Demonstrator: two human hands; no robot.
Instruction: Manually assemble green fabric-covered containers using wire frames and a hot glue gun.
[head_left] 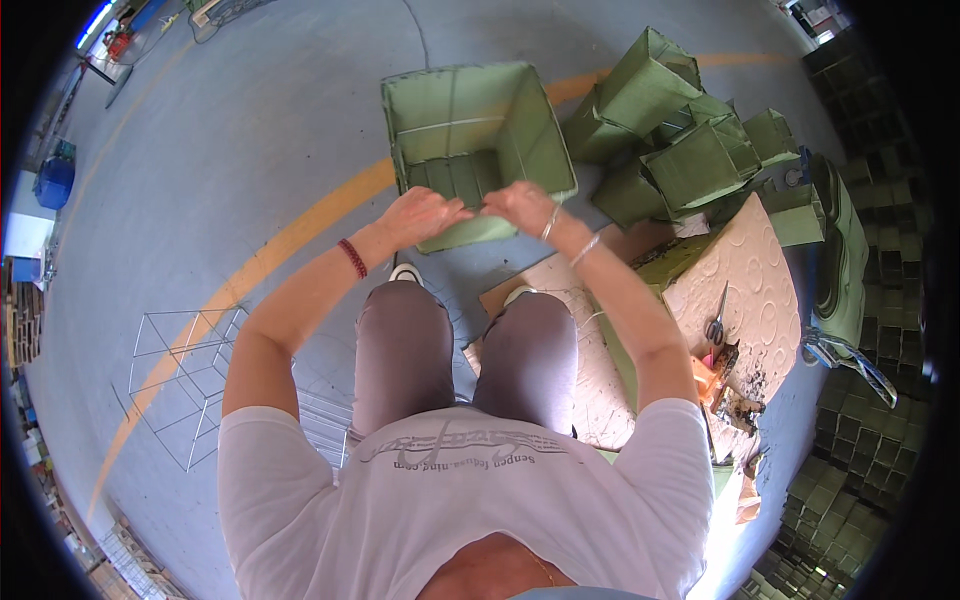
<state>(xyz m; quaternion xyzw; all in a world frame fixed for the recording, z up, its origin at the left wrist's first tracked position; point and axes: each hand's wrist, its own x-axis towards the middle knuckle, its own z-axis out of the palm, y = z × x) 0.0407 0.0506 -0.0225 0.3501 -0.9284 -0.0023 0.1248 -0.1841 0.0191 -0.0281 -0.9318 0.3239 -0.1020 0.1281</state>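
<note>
A tall, open-topped green box (535,130) stands on the floor in front of my knees, a pale line crossing its inner wall. Over its near rim, my left hand (430,214) and my right hand (518,207) come close together, fingertips almost meeting. Both hands are closed in a pinch; whatever lies between the fingers is too small or hidden to make out. The right hand is slightly smeared by motion.
Several green boxes (705,165) lie piled at the right. Nearer, black-handled scissors (715,328) rest on a pink patterned surface (755,260) beside orange and dark scraps. A wire frame (185,365) stands at the left. A green chair (838,240) is at far right.
</note>
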